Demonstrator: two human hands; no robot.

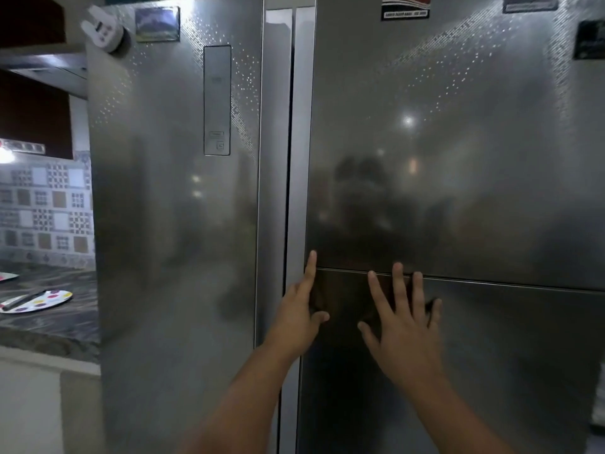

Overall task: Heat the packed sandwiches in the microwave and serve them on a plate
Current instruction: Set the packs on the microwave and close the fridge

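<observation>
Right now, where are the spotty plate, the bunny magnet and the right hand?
Spotty plate [55,298]: head view, on its rim.
Bunny magnet [103,29]: head view, on its white body.
Right hand [404,332]: head view, on its back.

Both your bare forearms reach up and forward, side by side. Your left hand points its index finger straight up, thumb stuck out to the right. Your right hand is flat, fingers straight and spread.
</observation>
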